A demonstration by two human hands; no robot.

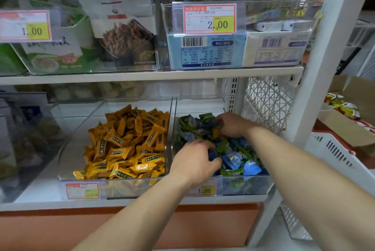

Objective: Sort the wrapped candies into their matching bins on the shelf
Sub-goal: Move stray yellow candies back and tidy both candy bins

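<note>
Two bare forearms in view, no sleeves showing up to frame edge. Left hand (194,159) & right hand (233,124) both bare, no gloves. No watch, bracelet or ring visible on either wrist/finger. Arms smooth, no tattoos or marks seen. Nails too small to tell.

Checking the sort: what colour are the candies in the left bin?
Orange-yellow wrappers with dark labels, clearest in the head view.

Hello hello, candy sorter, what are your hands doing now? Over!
Both hands in clear right bin of blue and green wrapped candies. Left hand grips blue one; right hand pinches orange one. Nothing blocking.
</note>
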